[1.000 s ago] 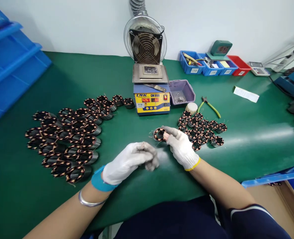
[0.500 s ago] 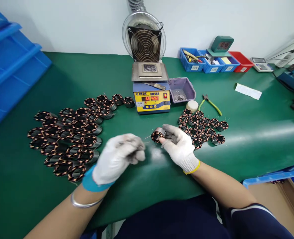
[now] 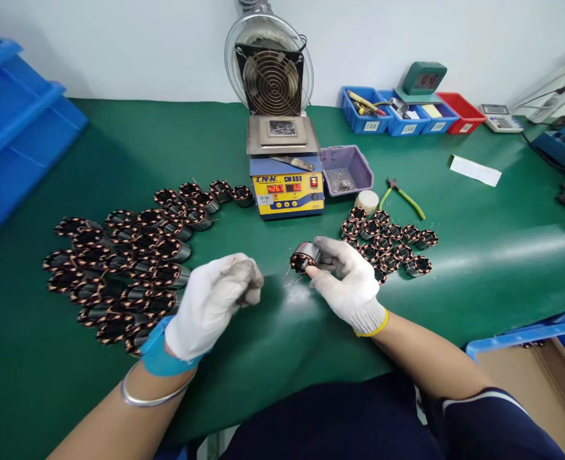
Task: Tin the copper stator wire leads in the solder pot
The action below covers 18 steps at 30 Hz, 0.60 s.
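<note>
My right hand [image 3: 346,278], in a white glove with a yellow cuff, grips a motor stator [image 3: 306,257] between thumb and fingers above the green table. Copper windings ring the stator's black face, and thin wire ends stick out from its lower left. My left hand [image 3: 218,300], gloved in white with a teal band at the wrist, is apart from the stator on its left. Its fingers are curled together, and whatever they may hold is hidden. A large group of stators [image 3: 143,243] lies on the left; a smaller group of stators [image 3: 385,243] is just beyond my right hand.
A yellow-fronted solder pot [image 3: 289,195] with a fan [image 3: 273,83] behind it stands at the back. Beside it are a purple tray [image 3: 366,172], a white round pad [image 3: 367,202] and green-handled cutters [image 3: 409,201]. Blue bins [image 3: 368,121] line the wall.
My left hand has drawn away to the left from the stator, fingers curled. In my right hand the stator has been tilted so its side wall shows.
</note>
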Each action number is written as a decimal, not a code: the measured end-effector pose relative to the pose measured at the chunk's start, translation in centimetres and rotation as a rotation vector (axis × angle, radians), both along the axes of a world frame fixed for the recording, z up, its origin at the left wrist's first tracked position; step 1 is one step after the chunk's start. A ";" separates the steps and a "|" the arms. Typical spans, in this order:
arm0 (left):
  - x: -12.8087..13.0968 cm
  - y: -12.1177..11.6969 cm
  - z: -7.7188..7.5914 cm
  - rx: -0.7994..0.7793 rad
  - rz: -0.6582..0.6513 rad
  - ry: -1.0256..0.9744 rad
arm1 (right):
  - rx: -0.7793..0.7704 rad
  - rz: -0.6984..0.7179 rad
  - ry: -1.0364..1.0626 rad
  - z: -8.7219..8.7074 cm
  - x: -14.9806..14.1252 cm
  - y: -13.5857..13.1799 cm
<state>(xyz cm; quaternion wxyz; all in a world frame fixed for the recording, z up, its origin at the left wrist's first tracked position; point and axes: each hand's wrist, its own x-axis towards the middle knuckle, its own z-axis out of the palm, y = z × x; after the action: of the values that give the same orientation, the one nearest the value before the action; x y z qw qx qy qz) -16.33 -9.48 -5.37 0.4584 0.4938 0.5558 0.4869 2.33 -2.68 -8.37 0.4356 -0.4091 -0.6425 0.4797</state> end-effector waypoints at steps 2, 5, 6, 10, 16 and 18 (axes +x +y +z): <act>0.9 0.4 -0.3 -0.034 -0.004 0.037 | 0.036 0.001 -0.012 0.0 0.0 0.0; 2.7 0.4 -0.1 -0.125 -0.045 0.091 | 0.095 0.026 -0.052 0.3 0.0 -0.2; 3.0 0.2 0.2 -0.143 -0.039 0.100 | 0.110 0.029 -0.066 0.4 0.0 -0.2; 1.8 -1.1 1.4 -0.097 -0.100 -0.062 | 0.121 -0.010 -0.095 1.0 0.1 -0.2; 1.0 0.2 -1.4 -0.123 0.135 -0.301 | 0.340 -0.028 -0.279 4.7 0.1 4.1; 1.9 0.8 -2.7 -0.188 0.078 -0.212 | 0.519 -0.040 -0.455 7.1 -0.9 7.7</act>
<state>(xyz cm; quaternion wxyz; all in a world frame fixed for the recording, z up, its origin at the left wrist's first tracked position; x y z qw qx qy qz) -14.46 -8.67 -8.10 0.5395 0.3723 0.5663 0.4996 1.40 5.03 -1.31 0.3799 -0.3936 -0.8157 0.1883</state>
